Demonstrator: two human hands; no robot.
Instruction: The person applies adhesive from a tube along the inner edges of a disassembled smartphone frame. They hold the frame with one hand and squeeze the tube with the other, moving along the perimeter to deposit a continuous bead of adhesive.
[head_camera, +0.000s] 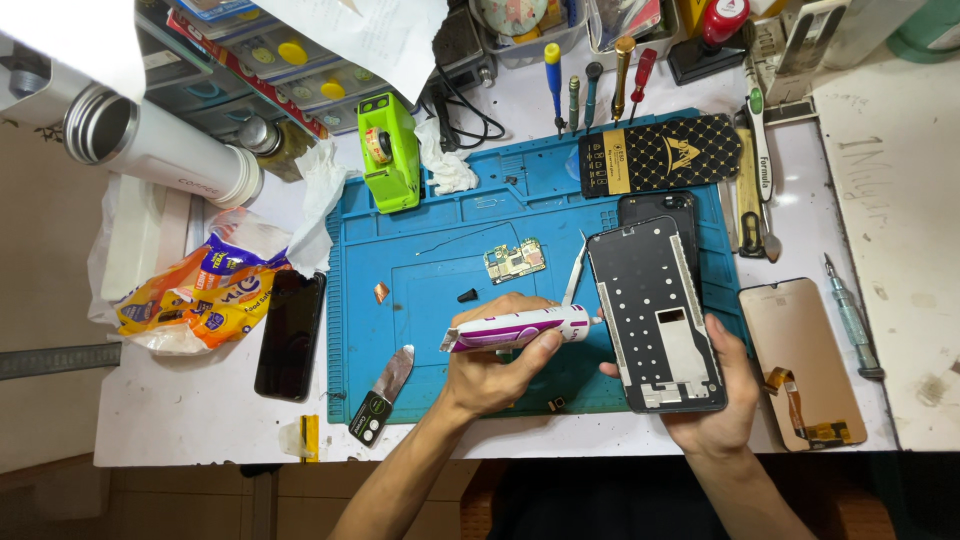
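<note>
The left hand (495, 365) has a closed grip around a white and purple glue tube (515, 328), its nozzle touching the left edge of the phone frame (655, 315). The right hand (715, 395) clasps that frame's near right corner, above the blue mat (430, 300). Bare mat lies left, the bench (200, 410) edge near.

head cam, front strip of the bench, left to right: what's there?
Snack bag → black phone → metal scraper → left hand holding the glue tube → phone frame in the right hand → detached screen → screwdriver.
</note>
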